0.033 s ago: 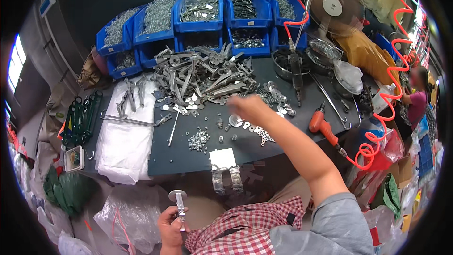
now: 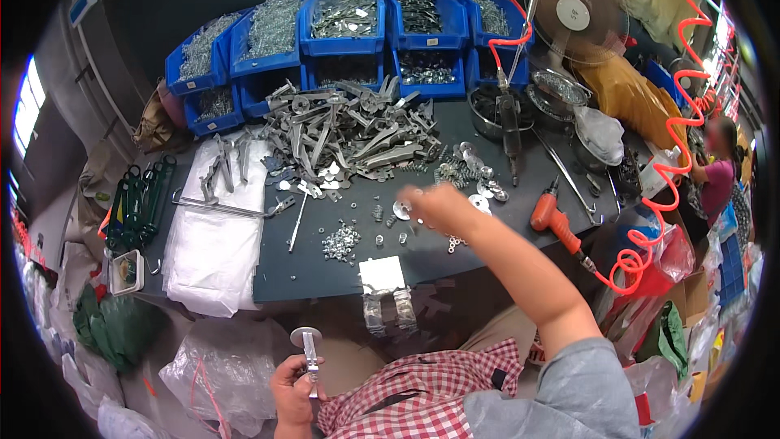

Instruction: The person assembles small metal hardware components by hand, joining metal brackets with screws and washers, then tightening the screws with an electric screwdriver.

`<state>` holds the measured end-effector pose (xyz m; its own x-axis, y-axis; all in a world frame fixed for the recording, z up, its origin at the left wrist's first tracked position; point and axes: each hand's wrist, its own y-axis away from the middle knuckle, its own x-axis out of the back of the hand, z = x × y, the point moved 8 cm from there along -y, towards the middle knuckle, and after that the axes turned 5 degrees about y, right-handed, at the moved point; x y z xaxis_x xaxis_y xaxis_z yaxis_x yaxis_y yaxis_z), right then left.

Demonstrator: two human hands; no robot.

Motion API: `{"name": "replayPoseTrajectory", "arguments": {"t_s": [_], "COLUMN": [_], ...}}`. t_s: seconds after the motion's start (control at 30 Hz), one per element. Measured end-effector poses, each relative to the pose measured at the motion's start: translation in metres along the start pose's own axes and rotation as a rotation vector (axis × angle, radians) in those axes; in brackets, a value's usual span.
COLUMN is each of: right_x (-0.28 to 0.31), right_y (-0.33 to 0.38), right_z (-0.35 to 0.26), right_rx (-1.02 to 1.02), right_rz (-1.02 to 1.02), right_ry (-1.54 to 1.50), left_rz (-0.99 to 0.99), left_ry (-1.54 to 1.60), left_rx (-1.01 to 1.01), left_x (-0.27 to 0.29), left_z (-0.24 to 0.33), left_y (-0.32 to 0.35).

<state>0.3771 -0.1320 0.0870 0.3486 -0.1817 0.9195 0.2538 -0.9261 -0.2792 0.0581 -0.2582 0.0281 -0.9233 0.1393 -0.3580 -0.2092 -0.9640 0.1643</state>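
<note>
My left hand [image 2: 294, 394] is low at the front, below the table edge, closed around a shiny metal fitting [image 2: 309, 358] that stands upright with a round flat disc at its top. Over the table, my right hand [image 2: 445, 210] reaches in with bent fingers, its fingertips beside a round metal disc [image 2: 401, 210]. Whatever those fingertips hold, if anything, is too small to make out. White flat washers [image 2: 454, 244] lie partly beneath this hand. Small nuts [image 2: 341, 241] form a heap to its left. A metal fixture with a white plate [image 2: 382, 273] sits at the front edge.
Blue bins [image 2: 341, 49] of small hardware line the back. Before them lies a heap of grey metal levers [image 2: 349, 130]. Green-handled tools [image 2: 140, 203] and plastic sheets [image 2: 215, 252] are left; a red air screwdriver [image 2: 556, 219], a coiled red hose [image 2: 642, 236] and a fan [image 2: 573, 12] are right.
My right hand has shifted slightly right and toward me over the washers. My left hand keeps its hold on the metal fitting in the same place.
</note>
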Motion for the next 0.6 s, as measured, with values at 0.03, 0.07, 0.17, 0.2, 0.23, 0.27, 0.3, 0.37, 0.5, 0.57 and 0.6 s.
{"name": "replayPoseTrajectory", "arguments": {"t_s": [0.03,0.07,0.17,0.2,0.23,0.27,0.3,0.37,0.5,0.57,0.6], "right_x": [-0.016,-0.030,-0.022,-0.016,-0.017,-0.022,-0.020,-0.019,-0.016,-0.017,-0.018], "right_y": [0.025,0.047,0.076,0.081,0.084,0.085,0.087,0.090,0.084,0.081,0.081], "right_z": [-0.011,-0.013,-0.033,-0.033,-0.032,-0.031,-0.027,-0.020,0.000,0.004,0.002], "right_rx": [0.101,0.136,0.140,0.070,0.044,0.048,0.004,-0.037,-0.106,-0.140,-0.119], "right_rz": [-0.131,-0.163,0.084,0.189,0.257,0.254,0.324,0.392,0.492,0.472,0.464], "right_ry": [0.245,0.238,0.189,0.192,0.221,0.213,0.198,0.176,0.216,0.114,0.096], "left_rz": [-0.006,-0.007,-0.124,-0.125,-0.159,-0.192,-0.214,-0.216,-0.216,-0.217,-0.212], "left_ry": [-0.015,-0.009,-0.001,-0.002,-0.014,-0.027,-0.019,0.016,0.108,0.169,0.208], "left_rx": [0.018,0.018,0.076,0.081,0.060,0.040,0.026,0.023,0.031,0.063,0.090], "left_x": [-0.004,-0.011,-0.041,-0.048,-0.060,-0.068,-0.071,-0.082,-0.096,-0.099,-0.100], "left_z": [-0.001,0.000,0.001,0.004,0.009,0.012,0.010,0.012,0.014,0.013,0.010], "left_y": [-0.002,-0.006,-0.020,-0.025,-0.028,-0.030,-0.034,-0.036,-0.039,-0.039,-0.039]}}
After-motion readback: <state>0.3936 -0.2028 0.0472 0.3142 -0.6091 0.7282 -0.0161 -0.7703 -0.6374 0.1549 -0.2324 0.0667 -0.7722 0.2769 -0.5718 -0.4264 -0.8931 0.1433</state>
